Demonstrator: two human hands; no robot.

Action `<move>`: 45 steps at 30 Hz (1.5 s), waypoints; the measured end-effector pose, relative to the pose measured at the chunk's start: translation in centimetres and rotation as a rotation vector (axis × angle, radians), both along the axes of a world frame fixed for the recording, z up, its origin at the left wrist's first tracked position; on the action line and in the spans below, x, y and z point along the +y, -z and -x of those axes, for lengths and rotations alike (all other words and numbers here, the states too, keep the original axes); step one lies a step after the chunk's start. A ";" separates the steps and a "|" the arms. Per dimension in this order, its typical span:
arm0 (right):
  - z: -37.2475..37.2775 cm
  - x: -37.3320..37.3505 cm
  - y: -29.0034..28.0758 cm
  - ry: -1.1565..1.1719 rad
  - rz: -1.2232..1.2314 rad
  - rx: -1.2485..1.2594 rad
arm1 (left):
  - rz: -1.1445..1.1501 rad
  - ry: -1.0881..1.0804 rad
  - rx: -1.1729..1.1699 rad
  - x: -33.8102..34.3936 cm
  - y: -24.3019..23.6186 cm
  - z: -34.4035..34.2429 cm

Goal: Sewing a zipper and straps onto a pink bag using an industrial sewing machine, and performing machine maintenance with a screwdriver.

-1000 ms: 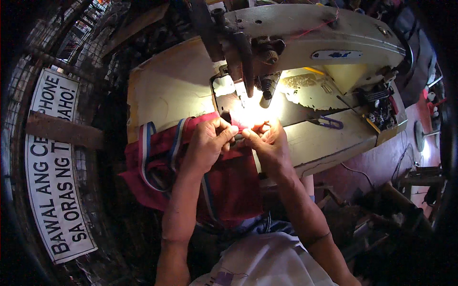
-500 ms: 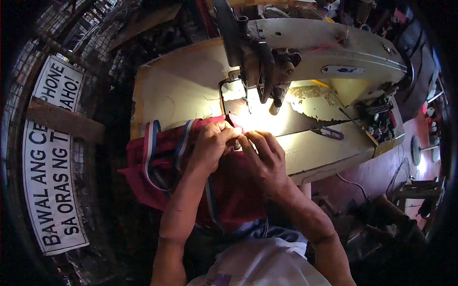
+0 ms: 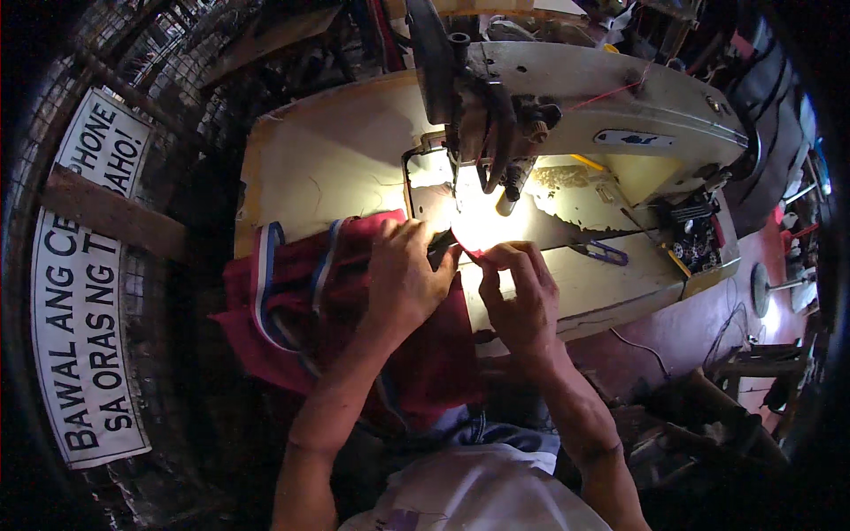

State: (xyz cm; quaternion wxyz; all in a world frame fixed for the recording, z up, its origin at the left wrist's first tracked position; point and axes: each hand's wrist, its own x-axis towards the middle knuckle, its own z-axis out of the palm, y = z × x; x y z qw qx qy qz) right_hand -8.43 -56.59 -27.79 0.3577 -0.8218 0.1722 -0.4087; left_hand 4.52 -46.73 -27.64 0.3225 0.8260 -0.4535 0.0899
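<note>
My left hand (image 3: pixel 408 274) has curled fingers gripping the maroon fabric (image 3: pixel 274 345), which carries striped white, blue and red tape (image 3: pixel 266 274) and hangs toward my lap. My right hand (image 3: pixel 520 292) pinches a small red piece (image 3: pixel 469 248) just right of my left fingertips, below the sewing machine's brightly lit needle area (image 3: pixel 456 195). The glare hides the needle and part of that piece. The sewing machine (image 3: pixel 664 115) stands over the pale worn tabletop (image 3: pixel 319 159), with red thread along its arm. Purple-handled scissors (image 3: pixel 606 255) lie to the right of my right hand.
At the table's right end is a box of small metal parts (image 3: pixel 691 234), with a yellow-handled tool (image 3: pixel 673 261) beside it. A wire-mesh wall with a lettered white board (image 3: pixel 88 354) and a wooden slat (image 3: pixel 115 212) borders the left. A pedestal fan (image 3: pixel 761 288) stands beyond the table.
My hands were together at the small red piece; my left hand has since shifted slightly down and left, my right slightly right, stretching the piece between them. The view has also moved a little.
</note>
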 end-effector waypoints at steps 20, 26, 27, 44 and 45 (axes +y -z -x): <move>2.7 -7.3 1.3 -0.222 -0.808 0.037 | -0.064 0.398 1.054 -2.0 -2.4 -0.4; 2.6 -7.8 2.0 -0.283 -0.934 -0.081 | 0.033 0.408 1.081 -2.7 -1.8 0.5; 2.7 -7.8 2.1 -0.273 -0.919 -0.083 | 0.060 0.400 1.101 -2.8 -1.5 0.6; -1.1 -7.7 1.9 -0.269 -0.903 -0.058 | 0.118 0.462 1.060 -3.6 -0.9 -4.0; -1.4 -7.7 2.0 -0.273 -0.917 -0.091 | 0.135 0.491 1.114 -3.6 -0.8 -4.3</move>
